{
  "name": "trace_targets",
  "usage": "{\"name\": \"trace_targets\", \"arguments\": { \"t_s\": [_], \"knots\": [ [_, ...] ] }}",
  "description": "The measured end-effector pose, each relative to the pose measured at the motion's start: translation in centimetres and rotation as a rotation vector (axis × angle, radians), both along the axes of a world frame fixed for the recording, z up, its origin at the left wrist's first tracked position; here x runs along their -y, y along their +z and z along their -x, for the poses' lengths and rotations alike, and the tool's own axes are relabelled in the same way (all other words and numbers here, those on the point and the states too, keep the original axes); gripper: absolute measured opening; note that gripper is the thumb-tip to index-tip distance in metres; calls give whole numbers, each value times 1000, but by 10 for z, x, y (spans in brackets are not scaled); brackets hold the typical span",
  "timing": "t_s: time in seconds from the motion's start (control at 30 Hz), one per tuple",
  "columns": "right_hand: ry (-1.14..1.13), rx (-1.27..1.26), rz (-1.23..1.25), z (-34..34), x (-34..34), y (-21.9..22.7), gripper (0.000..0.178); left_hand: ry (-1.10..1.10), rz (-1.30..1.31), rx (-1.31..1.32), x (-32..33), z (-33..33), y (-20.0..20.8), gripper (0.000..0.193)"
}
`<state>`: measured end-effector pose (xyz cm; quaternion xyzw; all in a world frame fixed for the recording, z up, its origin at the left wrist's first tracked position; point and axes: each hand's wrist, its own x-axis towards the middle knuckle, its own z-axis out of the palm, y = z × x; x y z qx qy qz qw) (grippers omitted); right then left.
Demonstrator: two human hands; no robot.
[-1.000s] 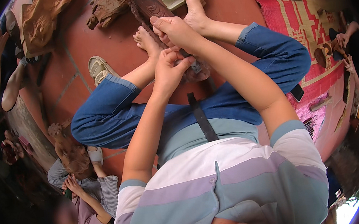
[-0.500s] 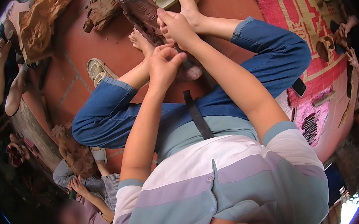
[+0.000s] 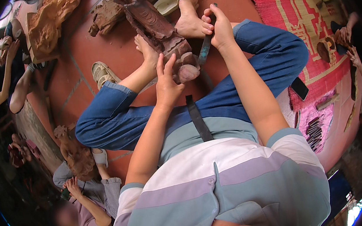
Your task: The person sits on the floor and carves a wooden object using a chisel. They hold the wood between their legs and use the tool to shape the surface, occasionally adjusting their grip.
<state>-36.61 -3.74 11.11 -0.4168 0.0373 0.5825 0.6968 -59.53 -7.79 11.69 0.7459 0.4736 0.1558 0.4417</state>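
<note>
A dark reddish-brown wooden carving (image 3: 143, 18) lies lengthwise between my bare feet, its rounded, knobby base (image 3: 189, 72) toward me. My left hand (image 3: 168, 81) is at the left side of that base, fingers stretched and apart, gripping nothing; whether the fingertips touch the wood I cannot tell. To the right of the carving, my right hand (image 3: 222, 30) is closed around a dark, flat, narrow tool (image 3: 204, 49) with bluish-green patches. The tool's lower end points down beside the base, and its exact kind does not show.
Rough wood pieces (image 3: 106, 15) lie beyond my left foot, a larger carving (image 3: 52, 25) farther left. Sandals (image 3: 101, 72) rest on the red tiles. On the right are a red patterned mat (image 3: 295, 28), a phone (image 3: 300, 88) and several tools on pink cloth (image 3: 315, 130). Other people sit both sides.
My right hand has moved right, away from the carving, and the flat tool now shows in it. My left hand has come nearer to me and its fingers have spread, uncovering the base.
</note>
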Motion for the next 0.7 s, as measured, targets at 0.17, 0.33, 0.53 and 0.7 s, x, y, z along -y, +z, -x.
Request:
{"name": "trace_targets", "arguments": {
  "t_s": [0.17, 0.33, 0.53, 0.7],
  "knots": [
    [35, -221, -69, -16, 20, -14, 30, -17, -23, 69, -1, 17, -12, 83],
    [203, -130, 61, -7, 37, -10, 49, -47, -70, 59, -2, 26, -16, 81],
    [330, 24, -34, -1, 53, 20, 43, -122, -54, 2, -8, 28, -11, 82],
    [145, 241, -168, 2, 49, 59, 20, -180, -50, -77, -18, 28, -11, 80]
  ]
}}
